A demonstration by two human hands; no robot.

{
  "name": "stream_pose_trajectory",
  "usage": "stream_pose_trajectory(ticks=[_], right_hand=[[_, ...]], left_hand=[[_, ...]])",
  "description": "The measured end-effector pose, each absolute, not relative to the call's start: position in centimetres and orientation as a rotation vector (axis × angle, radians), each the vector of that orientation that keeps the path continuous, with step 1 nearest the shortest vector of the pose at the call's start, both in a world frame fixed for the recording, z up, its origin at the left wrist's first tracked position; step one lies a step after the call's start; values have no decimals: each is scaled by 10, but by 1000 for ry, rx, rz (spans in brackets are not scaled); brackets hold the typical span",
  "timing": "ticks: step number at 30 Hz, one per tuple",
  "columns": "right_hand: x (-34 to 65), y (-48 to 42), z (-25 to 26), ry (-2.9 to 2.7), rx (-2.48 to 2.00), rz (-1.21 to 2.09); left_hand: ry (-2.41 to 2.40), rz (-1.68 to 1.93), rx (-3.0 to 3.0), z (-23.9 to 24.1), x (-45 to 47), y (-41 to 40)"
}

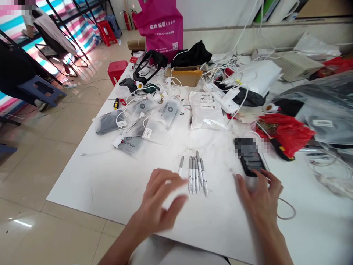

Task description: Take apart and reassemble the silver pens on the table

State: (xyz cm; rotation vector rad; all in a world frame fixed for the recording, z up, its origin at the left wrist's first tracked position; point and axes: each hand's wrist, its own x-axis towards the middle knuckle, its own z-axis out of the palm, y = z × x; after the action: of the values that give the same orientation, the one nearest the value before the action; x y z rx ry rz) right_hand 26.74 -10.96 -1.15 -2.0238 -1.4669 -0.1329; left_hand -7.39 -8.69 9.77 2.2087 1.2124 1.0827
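Note:
Several white and grey pens [196,175] lie side by side on the white table, with one more pen [181,165] a little apart on their left. Over the table just left of the group, my left hand [164,200] has its thumb and fingers apart and holds nothing. It partly covers the lower end of the separate pen. At the right, my right hand [259,195] rests with spread fingers at the near end of a black phone [249,158]. One fingertip touches or nearly touches the phone's screen, which is partly blurred out.
Frosted plastic packets [162,117], a white wrapped parcel [207,112], tangled white cables [217,71] and a cardboard box [186,76] crowd the table's far side. A red plastic bag [289,132] lies beyond the phone. A magenta bag [162,29] stands behind. Stools and a person are at far left.

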Motion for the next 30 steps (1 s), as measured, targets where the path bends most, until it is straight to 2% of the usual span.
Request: stream_pose_trajectory(ticks=[6, 10, 16, 23, 30], right_hand=[[267, -107, -13, -1335, -2085, -92], [267, -107, -14, -1387, -2053, -144], [270, -107, -19, -1399, -2031, -174], [272, -109, -21, -1412, -1985, -200], [275, -110, -29, -1400, -2027, -183]], left_hand=[[1514, 698, 2221, 18, -58, -66], [1504, 661, 2231, -1, -48, -73], [1525, 725, 2137, -1, -28, -68], [1271, 1114, 1577, 30, -31, -73], [1079, 1250, 1176, 53, -41, -75]])
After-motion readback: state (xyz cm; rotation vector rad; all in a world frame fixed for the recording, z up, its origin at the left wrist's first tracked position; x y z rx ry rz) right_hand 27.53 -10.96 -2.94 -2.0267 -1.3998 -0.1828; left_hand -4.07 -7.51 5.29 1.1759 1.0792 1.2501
